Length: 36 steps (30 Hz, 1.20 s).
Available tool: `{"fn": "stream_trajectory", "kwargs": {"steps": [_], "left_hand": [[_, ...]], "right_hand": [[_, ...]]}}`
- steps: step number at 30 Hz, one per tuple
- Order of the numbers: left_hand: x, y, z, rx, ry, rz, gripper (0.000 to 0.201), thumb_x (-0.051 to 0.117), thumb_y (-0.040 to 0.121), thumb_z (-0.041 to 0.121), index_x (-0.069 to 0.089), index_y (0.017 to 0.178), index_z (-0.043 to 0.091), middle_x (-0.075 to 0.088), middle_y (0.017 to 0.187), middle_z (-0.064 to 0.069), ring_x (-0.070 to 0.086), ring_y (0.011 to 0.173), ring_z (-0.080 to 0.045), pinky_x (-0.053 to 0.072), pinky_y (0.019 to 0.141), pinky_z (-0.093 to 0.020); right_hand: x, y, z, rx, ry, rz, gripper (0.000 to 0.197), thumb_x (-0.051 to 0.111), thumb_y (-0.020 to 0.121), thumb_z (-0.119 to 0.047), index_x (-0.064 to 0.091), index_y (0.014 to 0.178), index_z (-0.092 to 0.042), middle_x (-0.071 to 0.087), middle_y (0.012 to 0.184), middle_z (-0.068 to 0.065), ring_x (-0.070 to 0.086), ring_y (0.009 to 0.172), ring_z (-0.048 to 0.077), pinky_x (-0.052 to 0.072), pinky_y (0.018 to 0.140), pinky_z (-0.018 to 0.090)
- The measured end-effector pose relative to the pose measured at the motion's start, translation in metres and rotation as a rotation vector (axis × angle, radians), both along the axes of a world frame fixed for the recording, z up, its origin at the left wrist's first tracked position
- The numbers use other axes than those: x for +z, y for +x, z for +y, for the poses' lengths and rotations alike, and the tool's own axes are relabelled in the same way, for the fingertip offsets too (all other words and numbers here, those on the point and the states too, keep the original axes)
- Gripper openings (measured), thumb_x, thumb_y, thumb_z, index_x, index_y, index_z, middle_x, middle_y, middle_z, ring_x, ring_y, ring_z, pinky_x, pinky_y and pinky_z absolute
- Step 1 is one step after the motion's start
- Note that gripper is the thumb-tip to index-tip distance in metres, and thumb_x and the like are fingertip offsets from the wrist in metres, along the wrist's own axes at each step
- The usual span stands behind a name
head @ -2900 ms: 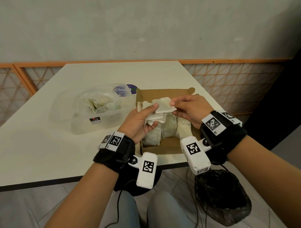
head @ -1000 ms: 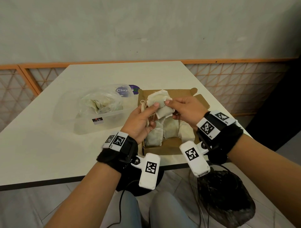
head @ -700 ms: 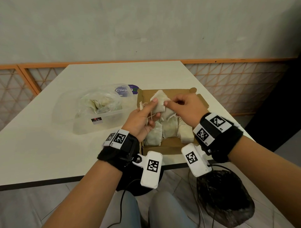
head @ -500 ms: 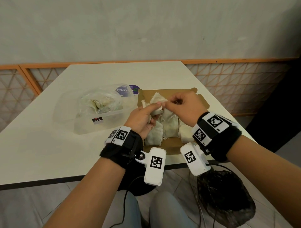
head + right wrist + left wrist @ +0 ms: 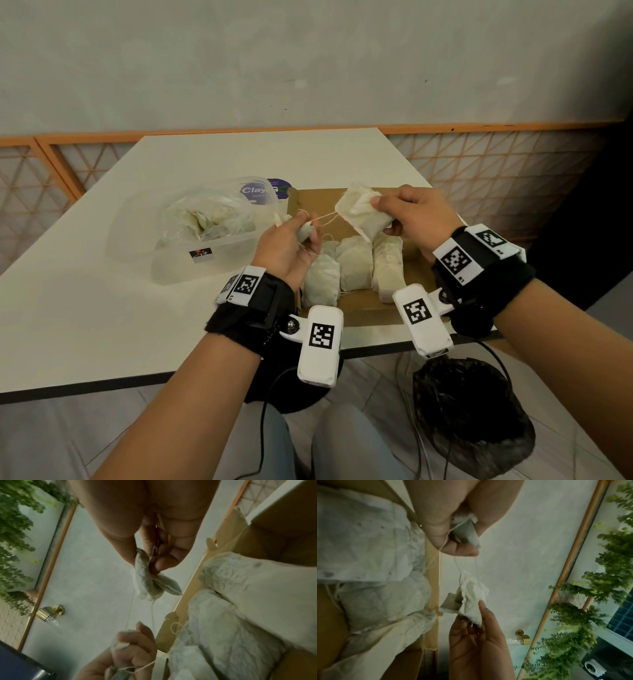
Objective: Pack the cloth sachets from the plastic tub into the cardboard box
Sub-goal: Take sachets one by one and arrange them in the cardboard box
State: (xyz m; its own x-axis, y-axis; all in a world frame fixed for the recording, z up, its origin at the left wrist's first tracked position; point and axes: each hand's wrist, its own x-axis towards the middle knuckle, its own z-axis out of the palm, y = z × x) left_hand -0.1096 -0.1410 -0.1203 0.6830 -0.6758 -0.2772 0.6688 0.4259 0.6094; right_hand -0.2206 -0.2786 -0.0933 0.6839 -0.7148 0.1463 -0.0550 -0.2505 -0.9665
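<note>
1. The right hand (image 5: 416, 219) is pinching a cloth sachet (image 5: 363, 216) between thumb and fingers (image 5: 482, 605), holding it up above the cardboard box (image 5: 363, 308).
2. The left hand (image 5: 286, 246) is curling its fingers (image 5: 145, 631) round a second, smaller sachet (image 5: 303, 233), with thin strings (image 5: 322, 218) running taut from it across to the first sachet.
3. The two seem tangled by their drawstrings, and the hands look to be drawing them apart; I judge this to be the step in hand.
4. The sachets are looking light, soft and crumpling easily, so a pinch on the cloth body is holding well; the fine strings would snag or knot if tugged hard.
5. Below the hands, three packed sachets (image 5: 354, 263) are standing side by side in the box, touching one another.
6. Further left on the bench (image 5: 102, 308), the plastic tub (image 5: 191, 240) is sitting just beside the box, more sachets showing inside a clear bag.
7. A purple label (image 5: 279, 188) is peeking out behind the tub.
</note>
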Motion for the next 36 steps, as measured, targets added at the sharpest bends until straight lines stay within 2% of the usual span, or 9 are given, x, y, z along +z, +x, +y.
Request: {"fn": "stream_trajectory", "kwargs": {"steps": [3, 7, 10, 14, 16, 18, 23, 28, 36], "left_hand": [[-0.001, -0.003, -0.001, -0.011, 0.072, -0.175, 0.015, 0.051, 0.096, 0.011, 0.049, 0.082, 0.011, 0.045, 0.068, 0.001, 0.041, 0.041, -0.003, 0.032, 0.039, -0.013], [0.003, -0.014, -0.001, -0.178, 0.113, -0.348, 0.012, 0.06, 0.091, 0.026, 0.056, 0.084, 0.018, 0.05, 0.068, 0.007, 0.033, 0.044, -0.001, 0.029, 0.041, -0.011], [0.004, -0.019, -0.002, -0.283, 0.116, -0.393, 0.005, 0.062, 0.09, 0.023, 0.06, 0.093, 0.019, 0.049, 0.07, 0.006, 0.031, 0.042, -0.001, 0.027, 0.039, -0.01], [0.004, -0.016, 0.0, -0.175, 0.138, -0.365, 0.002, 0.062, 0.09, 0.018, 0.06, 0.09, 0.018, 0.051, 0.065, 0.007, 0.032, 0.041, -0.001, 0.028, 0.038, -0.011], [0.002, -0.01, 0.003, -0.118, 0.141, -0.346, 0.004, 0.064, 0.089, 0.018, 0.06, 0.088, 0.018, 0.053, 0.066, 0.008, 0.033, 0.041, -0.001, 0.029, 0.038, -0.012], [0.001, -0.004, 0.006, -0.081, 0.182, -0.385, 0.006, 0.065, 0.089, 0.018, 0.06, 0.086, 0.018, 0.051, 0.065, 0.008, 0.033, 0.041, -0.002, 0.029, 0.038, -0.014], [0.0, 0.002, 0.01, -0.06, 0.324, -0.56, 0.011, 0.066, 0.088, 0.019, 0.059, 0.08, 0.017, 0.048, 0.057, 0.007, 0.033, 0.04, -0.004, 0.028, 0.038, -0.016], [-0.002, -0.001, 0.008, -0.094, 0.379, -0.629, 0.01, 0.067, 0.087, 0.019, 0.061, 0.08, 0.016, 0.046, 0.053, 0.006, 0.029, 0.039, -0.006, 0.025, 0.039, -0.017], [0.004, -0.009, 0.008, -0.179, 0.358, -0.607, 0.027, 0.065, 0.088, 0.033, 0.053, 0.07, 0.017, 0.04, 0.052, 0.006, 0.033, 0.039, -0.005, 0.03, 0.041, -0.017]], "right_hand": [[-0.001, 0.0, 0.0, 0.018, 0.069, -0.029, 0.019, 0.064, 0.085, -0.014, 0.065, 0.066, -0.014, 0.059, 0.068, 0.001, 0.054, 0.061, 0.014, 0.047, 0.056, 0.023], [-0.001, 0.004, 0.009, 0.103, 0.215, -0.075, 0.011, 0.061, 0.087, -0.013, 0.066, 0.08, -0.008, 0.061, 0.075, 0.007, 0.055, 0.061, 0.012, 0.047, 0.054, 0.019], [-0.001, 0.007, 0.014, 0.16, 0.233, -0.077, 0.012, 0.06, 0.088, -0.014, 0.066, 0.086, -0.004, 0.062, 0.08, 0.011, 0.057, 0.067, 0.014, 0.05, 0.06, 0.021], [-0.001, 0.005, 0.01, 0.112, 0.192, -0.057, 0.016, 0.067, 0.083, -0.023, 0.07, 0.087, -0.008, 0.068, 0.085, 0.013, 0.064, 0.073, 0.017, 0.052, 0.061, 0.024], [0.0, 0.0, 0.007, 0.082, 0.124, -0.06, 0.005, 0.07, 0.08, -0.016, 0.07, 0.083, -0.012, 0.068, 0.084, 0.009, 0.064, 0.073, 0.015, 0.052, 0.061, 0.022], [0.003, -0.007, 0.003, 0.078, 0.008, -0.029, 0.014, 0.067, 0.08, -0.002, 0.066, 0.08, -0.016, 0.063, 0.082, 0.001, 0.059, 0.072, 0.014, 0.052, 0.061, 0.018], [0.02, -0.018, 0.006, 0.337, -0.075, -0.014, 0.044, 0.063, 0.078, 0.011, 0.058, 0.107, -0.022, 0.058, 0.081, 0.006, 0.056, 0.079, 0.02, 0.05, 0.078, 0.033], [0.038, -0.02, 0.018, 0.614, 0.017, -0.026, 0.038, 0.065, 0.075, 0.008, 0.06, 0.107, -0.012, 0.065, 0.074, -0.001, 0.062, 0.07, 0.006, 0.052, 0.071, 0.016], [0.017, -0.001, 0.025, 0.313, -0.284, 0.122, 0.017, 0.069, 0.077, 0.001, 0.067, 0.09, -0.011, 0.061, 0.077, 0.004, 0.056, 0.073, 0.014, 0.05, 0.074, 0.02]]}}
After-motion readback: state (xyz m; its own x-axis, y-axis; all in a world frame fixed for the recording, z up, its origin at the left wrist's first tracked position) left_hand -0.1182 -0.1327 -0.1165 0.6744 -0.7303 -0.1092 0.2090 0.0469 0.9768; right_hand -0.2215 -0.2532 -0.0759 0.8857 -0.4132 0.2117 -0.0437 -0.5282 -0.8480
